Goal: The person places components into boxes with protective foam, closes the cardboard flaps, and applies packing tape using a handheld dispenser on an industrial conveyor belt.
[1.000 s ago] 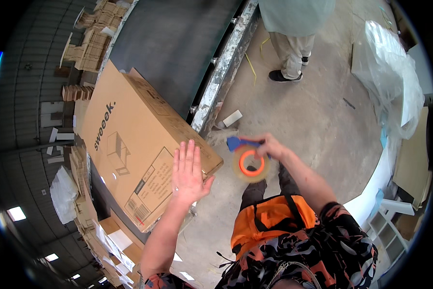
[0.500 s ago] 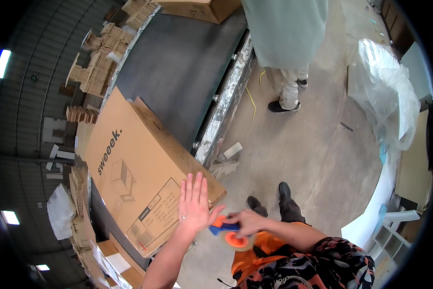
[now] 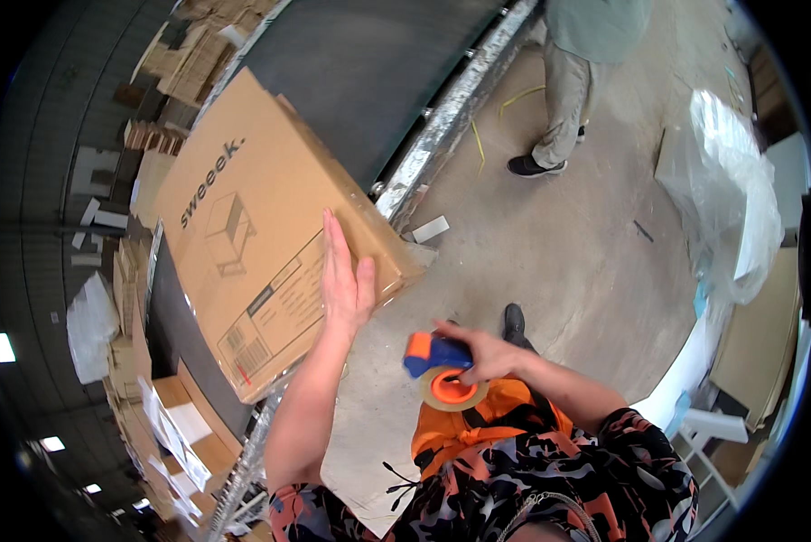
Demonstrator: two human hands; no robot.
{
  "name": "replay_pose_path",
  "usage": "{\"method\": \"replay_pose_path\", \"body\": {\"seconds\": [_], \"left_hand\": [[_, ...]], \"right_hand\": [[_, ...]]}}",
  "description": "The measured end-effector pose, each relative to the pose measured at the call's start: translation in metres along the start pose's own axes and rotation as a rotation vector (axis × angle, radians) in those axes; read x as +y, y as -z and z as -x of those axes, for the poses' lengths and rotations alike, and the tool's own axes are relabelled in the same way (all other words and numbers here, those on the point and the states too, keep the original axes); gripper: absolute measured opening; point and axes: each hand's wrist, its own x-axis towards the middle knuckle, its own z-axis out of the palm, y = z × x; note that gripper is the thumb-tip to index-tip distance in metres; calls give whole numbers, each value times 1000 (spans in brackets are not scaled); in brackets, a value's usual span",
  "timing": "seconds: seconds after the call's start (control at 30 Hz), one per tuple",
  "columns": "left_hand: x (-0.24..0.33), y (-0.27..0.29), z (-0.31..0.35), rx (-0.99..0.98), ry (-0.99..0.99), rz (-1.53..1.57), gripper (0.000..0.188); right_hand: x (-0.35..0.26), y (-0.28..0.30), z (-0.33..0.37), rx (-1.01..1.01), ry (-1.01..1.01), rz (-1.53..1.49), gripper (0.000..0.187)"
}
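A large brown cardboard carton (image 3: 284,190) with dark print and a line drawing of furniture leans at an angle over the conveyor's left part. My left hand (image 3: 344,287) lies flat against its near right edge, fingers stretched out and together, thumb apart. In my right hand (image 3: 485,350) is a blue and orange tape dispenser (image 3: 437,354), gripped by its body in front of my waist. A roll of tan tape with an orange hub sits on it. The dispenser is apart from the carton.
A dark conveyor belt (image 3: 369,63) with a worn metal rail (image 3: 455,99) runs away from me. A person in grey trousers (image 3: 568,99) stands at its right. Stacked cardboard (image 3: 184,63) lies at the left, clear plastic sheeting (image 3: 726,199) at the right. A white block (image 3: 431,228) is on the floor.
My left hand has turned on the carton's edge, its palm now facing more sideways. The tape dispenser has come clear of my left hand. The view has shifted, and the other person appears farther right.
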Motion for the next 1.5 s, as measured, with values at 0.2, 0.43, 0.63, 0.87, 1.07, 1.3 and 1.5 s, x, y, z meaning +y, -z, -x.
{"method": "replay_pose_path", "body": {"seconds": [0.2, 0.43, 0.63, 0.87, 1.07, 1.3, 1.5], "left_hand": [[-12, 14, 55, 554, 275, -52, 67], [-83, 71, 171, 1112, 891, -244, 77], [-114, 67, 164, 966, 888, -595, 60], [-298, 149, 169, 956, 615, 1, 50], [-399, 276, 66, 352, 875, -653, 52], [-117, 305, -46, 318, -144, 330, 36], [44, 324, -54, 25, -543, 853, 25]], "right_hand": [[-51, 38, 10, 159, 147, -605, 87], [-106, 52, -67, 384, 273, -779, 66], [-118, 35, -106, 489, 238, -390, 60], [-90, -74, -142, 362, -24, -757, 59], [-128, -204, -244, -63, -160, -145, 79], [-98, -163, -277, 114, 74, -307, 72], [-166, -82, -319, 341, -34, -287, 57]]}}
